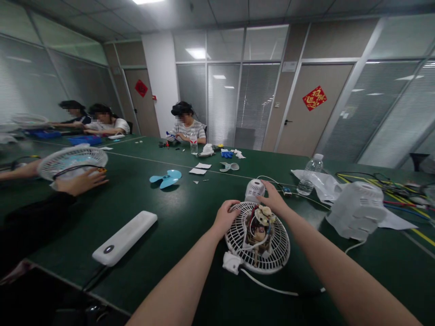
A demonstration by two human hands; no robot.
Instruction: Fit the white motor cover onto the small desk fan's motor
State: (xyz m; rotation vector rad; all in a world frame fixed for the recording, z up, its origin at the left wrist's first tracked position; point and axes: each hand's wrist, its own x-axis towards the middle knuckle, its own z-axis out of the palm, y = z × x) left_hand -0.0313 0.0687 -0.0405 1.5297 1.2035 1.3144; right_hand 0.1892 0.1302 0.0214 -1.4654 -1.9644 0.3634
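Note:
A round white fan grille (282, 244) lies on the green table in front of me, its motor and wiring (260, 231) exposed on top. My left hand (226, 218) grips the grille's left rim, fingers curled over the edge. At the far side of the grille stands a slotted white motor cover (254, 190). My right hand (273, 199) holds this cover from the right, with fingers and thumb against its side. A small white plastic piece (232, 262) sits at the grille's near left, where a white cable (268, 287) runs off to the right.
Blue fan blades (166, 179) and a white power bank (125, 237) lie to the left. On the right are a water bottle (310, 175), a white fan base (356, 210) and tangled cables (401, 190). A co-worker's hands hold another fan grille (73, 160); other people sit farther back.

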